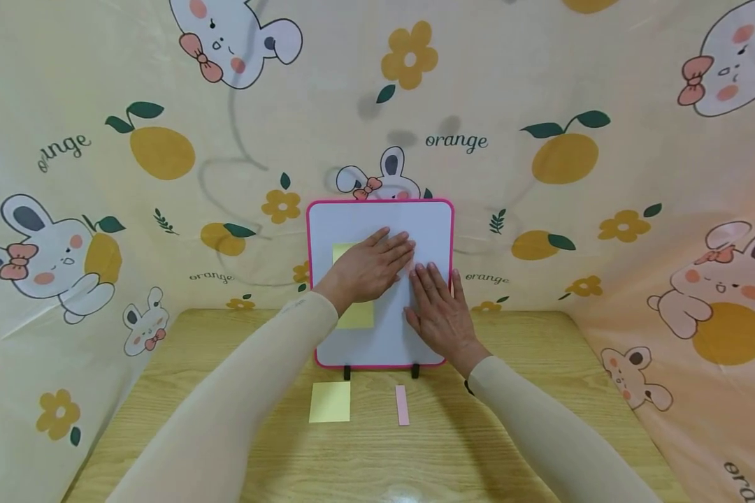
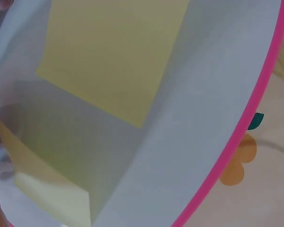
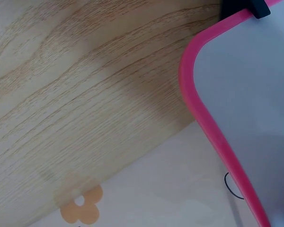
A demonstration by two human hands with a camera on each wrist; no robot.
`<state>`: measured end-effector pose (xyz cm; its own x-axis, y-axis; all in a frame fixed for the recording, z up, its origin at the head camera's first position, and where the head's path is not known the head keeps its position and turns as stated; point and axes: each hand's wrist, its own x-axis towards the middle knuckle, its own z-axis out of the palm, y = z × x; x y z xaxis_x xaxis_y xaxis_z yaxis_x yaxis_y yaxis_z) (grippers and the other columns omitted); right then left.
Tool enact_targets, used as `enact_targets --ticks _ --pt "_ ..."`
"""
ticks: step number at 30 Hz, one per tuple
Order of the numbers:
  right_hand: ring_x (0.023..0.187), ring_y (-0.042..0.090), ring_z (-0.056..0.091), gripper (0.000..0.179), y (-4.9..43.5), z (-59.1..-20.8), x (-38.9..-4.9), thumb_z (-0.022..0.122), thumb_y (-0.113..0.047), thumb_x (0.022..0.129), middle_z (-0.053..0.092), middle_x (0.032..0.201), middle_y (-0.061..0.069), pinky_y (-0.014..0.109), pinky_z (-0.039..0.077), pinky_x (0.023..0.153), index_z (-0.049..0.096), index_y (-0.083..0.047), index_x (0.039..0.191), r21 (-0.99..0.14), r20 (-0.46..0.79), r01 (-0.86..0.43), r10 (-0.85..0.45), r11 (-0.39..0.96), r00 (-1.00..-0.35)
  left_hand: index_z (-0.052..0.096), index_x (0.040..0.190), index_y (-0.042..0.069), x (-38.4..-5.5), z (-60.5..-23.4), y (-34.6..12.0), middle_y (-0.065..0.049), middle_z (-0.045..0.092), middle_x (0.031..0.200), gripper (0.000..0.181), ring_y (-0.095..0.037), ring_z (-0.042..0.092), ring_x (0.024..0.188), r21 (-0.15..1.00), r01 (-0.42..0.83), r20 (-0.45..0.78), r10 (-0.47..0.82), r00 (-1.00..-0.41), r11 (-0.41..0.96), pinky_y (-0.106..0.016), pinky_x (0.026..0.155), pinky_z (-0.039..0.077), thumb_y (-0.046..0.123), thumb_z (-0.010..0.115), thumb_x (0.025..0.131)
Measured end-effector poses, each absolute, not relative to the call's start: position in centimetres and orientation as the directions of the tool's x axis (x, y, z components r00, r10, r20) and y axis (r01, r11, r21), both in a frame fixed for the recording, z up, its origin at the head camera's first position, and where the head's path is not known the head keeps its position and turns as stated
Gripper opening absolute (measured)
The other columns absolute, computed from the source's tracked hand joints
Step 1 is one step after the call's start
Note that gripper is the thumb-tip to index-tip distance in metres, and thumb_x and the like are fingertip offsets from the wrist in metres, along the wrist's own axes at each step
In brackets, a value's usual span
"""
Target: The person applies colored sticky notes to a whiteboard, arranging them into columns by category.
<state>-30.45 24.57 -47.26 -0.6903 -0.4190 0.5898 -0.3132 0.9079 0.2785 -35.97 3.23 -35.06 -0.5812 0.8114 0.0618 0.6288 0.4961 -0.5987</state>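
Observation:
A white board (image 1: 390, 348) with a pink rim stands upright on the table. My left hand (image 1: 371, 269) lies across its upper middle, fingers straight and pointing right. My right hand (image 1: 443, 314) rests at the board's right side, fingers pointing up, the little finger near the rim. Two yellow sticky notes are on the board's left half: a lower sticky note (image 2: 113, 52), and an upper sticky note (image 2: 52, 194) whose edge stands away from the surface. My left hand partly covers them in the head view. What lies beneath the left fingers is hidden.
Black feet (image 1: 415, 372) hold up the board. On the wooden table (image 1: 277, 454) in front lie a yellow sticky note (image 1: 330, 402) and a narrow pink paper strip (image 1: 402, 405). A patterned cloth (image 1: 478, 63) with rabbits and oranges hangs behind and at both sides.

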Motion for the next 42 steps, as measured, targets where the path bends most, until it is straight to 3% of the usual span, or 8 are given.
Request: enact_targets --ticks 15,22,27,42 --pt "0.164 0.029 0.015 0.079 24.5 -47.1 -30.5 0.050 -0.047 0.105 0.019 0.177 0.009 0.065 0.016 0.131 0.026 -0.006 0.168 0.271 0.578 -0.316 -0.416 0.909 -0.702 0.021 0.170 0.014 -35.9 -35.5 1.2 0.000 0.019 0.177 0.062 -0.021 0.011 0.165 -0.591 0.629 0.093 0.817 -0.568 0.505 -0.043 0.137 0.005 0.040 0.031 0.114" --pt "0.165 0.029 0.011 0.079 24.4 -47.0 -30.4 0.047 -0.048 0.106 0.015 0.178 0.008 0.064 0.014 0.131 0.022 -0.007 0.169 0.266 0.556 -0.305 -0.404 0.914 -0.726 0.016 0.170 0.015 -35.9 -35.3 2.0 0.001 0.012 0.178 0.066 -0.020 0.005 0.166 -0.526 0.674 0.086 0.821 -0.564 0.518 -0.042 0.136 -0.001 0.044 0.032 0.114" --pt "0.165 0.028 0.010 0.079 24.4 -46.9 -30.3 0.047 -0.048 0.106 0.014 0.178 0.007 0.064 0.013 0.132 0.021 -0.007 0.169 0.267 0.546 -0.300 -0.400 0.916 -0.736 0.013 0.171 0.016 -36.1 -35.3 2.3 0.002 0.010 0.178 0.068 -0.020 0.003 0.166 -0.544 0.664 0.063 0.814 -0.577 0.513 -0.043 0.136 -0.002 0.046 0.034 0.113" --pt "0.166 0.025 -0.002 0.078 24.0 -46.5 -29.4 0.044 -0.051 0.109 0.005 0.179 0.004 0.061 0.003 0.134 0.016 -0.010 0.170 0.280 0.433 -0.255 -0.359 0.926 -0.827 0.016 0.171 0.018 -35.9 -34.5 1.5 0.002 0.013 0.178 0.065 -0.020 0.006 0.166 -0.557 0.657 0.058 0.813 -0.580 0.508 -0.042 0.136 0.001 0.044 0.033 0.114"
